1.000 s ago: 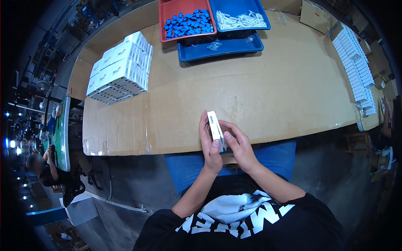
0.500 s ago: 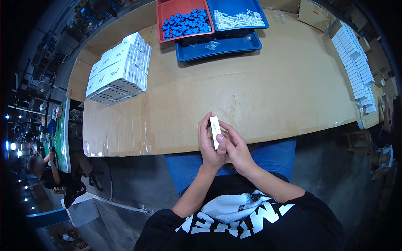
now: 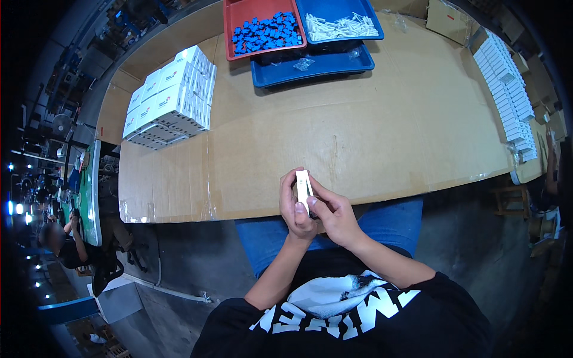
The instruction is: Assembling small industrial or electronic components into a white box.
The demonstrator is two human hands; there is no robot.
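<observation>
A small white box [image 3: 302,186] is held upright between my two hands, just over the front edge of the table. My left hand [image 3: 293,210] wraps its left side, with the thumb low on the face toward me. My right hand [image 3: 336,218] closes on the other side, its thumb pressing near the box's lower right edge. Along that right side a narrow dark gap shows beside a white strip, like a flap standing slightly apart. What lies inside the box cannot be made out.
Stacked white boxes [image 3: 170,98] stand at the left of the cardboard-covered table [image 3: 268,137]. At the back are a red tray [image 3: 229,50] of blue parts, a blue tray [image 3: 378,34] of white sticks and a lower blue tray [image 3: 280,77]. Rows of white boxes [image 3: 504,89] line the right edge.
The box has turned in my hands: the printed side has gone from view and a plain white face with a dark gap shows. My left thumb has shifted on it.
</observation>
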